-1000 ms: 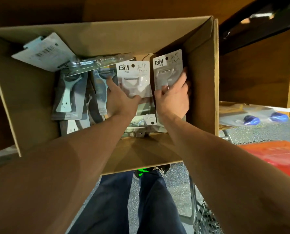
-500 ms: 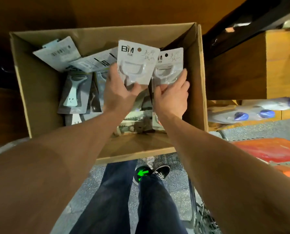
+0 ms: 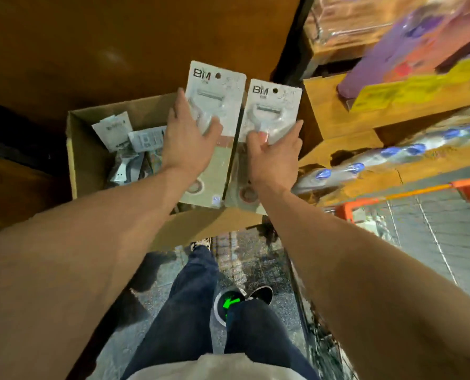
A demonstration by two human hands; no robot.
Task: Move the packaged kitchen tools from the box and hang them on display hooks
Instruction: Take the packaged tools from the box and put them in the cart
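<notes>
Hole-ends at twelve o'clock, probably ready for hooking: left hand (image 3: 190,141) grips left pack (image 3: 228,86), right hand (image 3: 276,157) grips right pack (image 3: 280,105).

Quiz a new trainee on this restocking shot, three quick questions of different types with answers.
1. True or false: the left hand grips the left pack and the right hand grips the right pack.
2. Both packs are: A) held up above the box B) lying in it C) hung up.
3. Fill in: the brand letters atop each card read ___.
Key: 1 true; 2 A; 3 BM.
</notes>
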